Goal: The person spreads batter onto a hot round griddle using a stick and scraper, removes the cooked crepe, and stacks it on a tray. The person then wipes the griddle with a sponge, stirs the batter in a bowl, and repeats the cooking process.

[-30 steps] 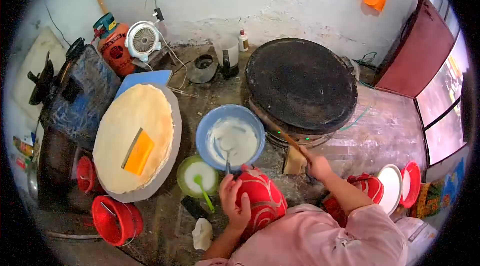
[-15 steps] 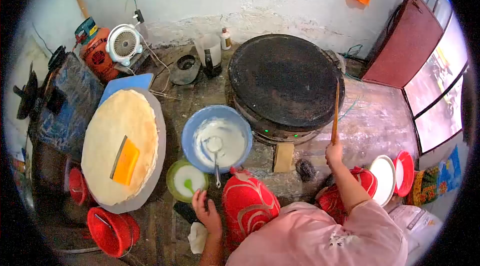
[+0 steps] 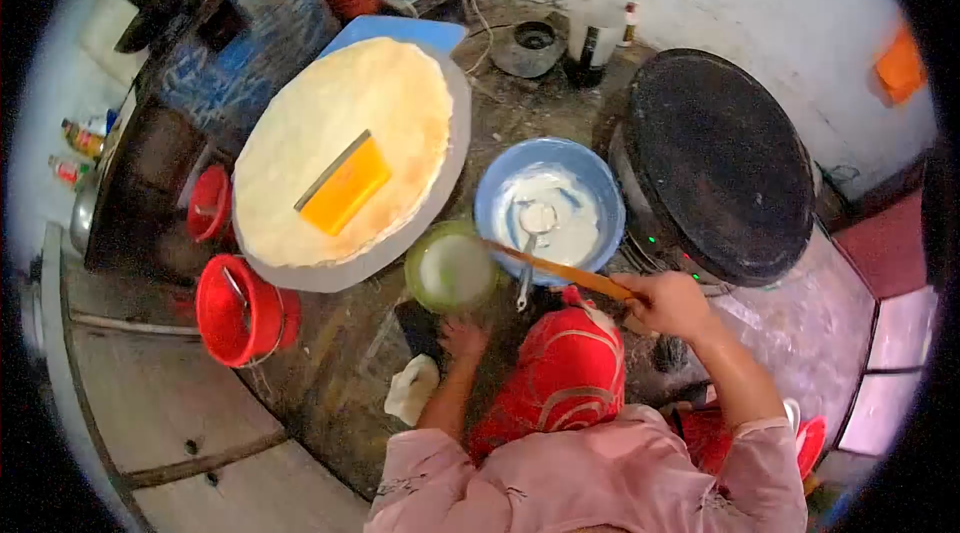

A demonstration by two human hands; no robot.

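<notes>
The right hand [image 3: 670,305] grips a stick [image 3: 572,275] across the blue bowl [image 3: 613,223] and its ladle [image 3: 538,219] (griddle [image 3: 720,168] just beyond), the left hand [image 3: 465,336], too blurred to tell its grip, by the green bowl [image 3: 416,278].

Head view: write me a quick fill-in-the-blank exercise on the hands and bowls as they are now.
The wooden stick is in the person's ______ hand.
The metal ladle rests in the ______ bowl.
The bowl nearest the left hand is ______.
The top of the round griddle is ______.

Missing words: right; blue; green; black.
</notes>
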